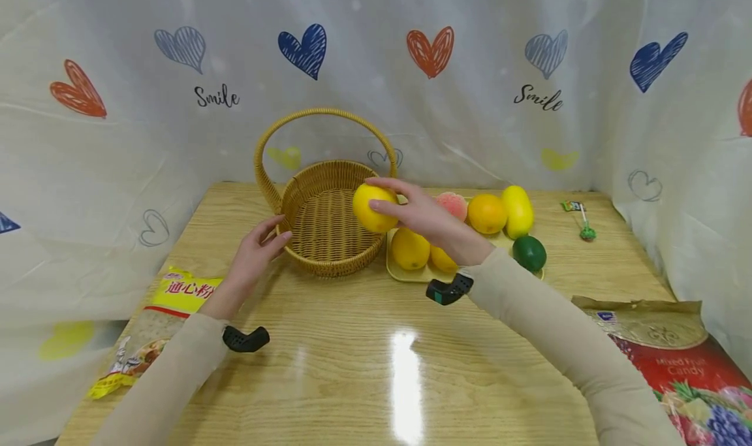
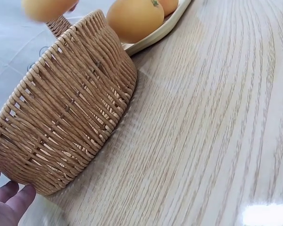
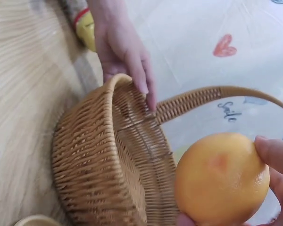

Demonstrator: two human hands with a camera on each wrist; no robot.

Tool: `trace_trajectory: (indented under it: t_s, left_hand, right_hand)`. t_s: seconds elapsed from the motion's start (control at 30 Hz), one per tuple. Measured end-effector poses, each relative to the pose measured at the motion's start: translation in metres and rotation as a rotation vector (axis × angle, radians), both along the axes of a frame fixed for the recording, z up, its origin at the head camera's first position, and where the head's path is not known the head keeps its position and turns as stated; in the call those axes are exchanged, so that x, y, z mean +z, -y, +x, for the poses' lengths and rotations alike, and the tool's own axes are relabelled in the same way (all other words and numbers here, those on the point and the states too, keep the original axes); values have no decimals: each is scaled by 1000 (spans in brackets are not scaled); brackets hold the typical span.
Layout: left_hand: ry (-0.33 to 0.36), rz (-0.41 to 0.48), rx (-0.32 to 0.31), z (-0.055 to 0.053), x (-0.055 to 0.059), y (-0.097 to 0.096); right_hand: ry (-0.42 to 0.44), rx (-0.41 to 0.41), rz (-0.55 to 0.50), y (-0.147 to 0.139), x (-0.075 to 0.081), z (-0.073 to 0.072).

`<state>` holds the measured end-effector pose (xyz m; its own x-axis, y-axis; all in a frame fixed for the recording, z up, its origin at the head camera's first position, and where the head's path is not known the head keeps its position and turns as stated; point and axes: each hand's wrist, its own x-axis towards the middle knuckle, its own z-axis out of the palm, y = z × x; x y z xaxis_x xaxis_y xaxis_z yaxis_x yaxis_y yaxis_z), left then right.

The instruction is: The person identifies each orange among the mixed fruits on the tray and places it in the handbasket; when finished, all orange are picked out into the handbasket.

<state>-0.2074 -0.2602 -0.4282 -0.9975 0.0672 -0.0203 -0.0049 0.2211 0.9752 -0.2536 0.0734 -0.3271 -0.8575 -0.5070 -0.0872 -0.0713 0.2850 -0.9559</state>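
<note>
My right hand (image 1: 420,211) pinches a round yellow-orange fruit (image 1: 374,208) over the right side of a wicker basket (image 1: 331,268) with a tall hoop handle. Seen from the right wrist, the fruit (image 3: 221,179) has a faint reddish patch and hangs close to the basket rim (image 3: 114,108). At the basket's left side, my left hand (image 1: 256,250) grips the rim near the foot of the handle. The left wrist view shows fingertips (image 2: 23,197) of that hand against the woven wall (image 2: 70,103). Bare woven bottom shows inside the basket in the head view.
Right of the basket, a pale yellow tray (image 1: 405,277) bears several fruits, among them a pink peach (image 1: 452,204) and a dark green fruit (image 1: 529,253). A lollipop (image 1: 587,232) lies farther right. Bags of pasta (image 1: 155,328) and candy (image 1: 675,367) flank the front.
</note>
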Motion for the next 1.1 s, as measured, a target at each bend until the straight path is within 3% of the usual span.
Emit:
trace_trajectory:
  t_s: [0.13,0.27,0.47,0.63,0.87,1.1]
  left_hand:
    - [12,5,6,2,4,-2]
    - [24,29,0,5,17,-8]
    - [41,34,-9,13,31,-14]
    - [41,42,-8,15,31,-13]
    - [49,28,-11,14,31,-13]
    - [37,26,-8,14,30,-13]
  right_hand:
    - [-12,8,14,34,-3,-19]
    - [10,-36,7,58,-12,-41]
    - [125,-136,16,80,-31,-63]
    - [207,-165,57,88,-41,-68]
    - [267,-101,79,91,-49,-71]
    - [296,-97,62,93,-48,-72]
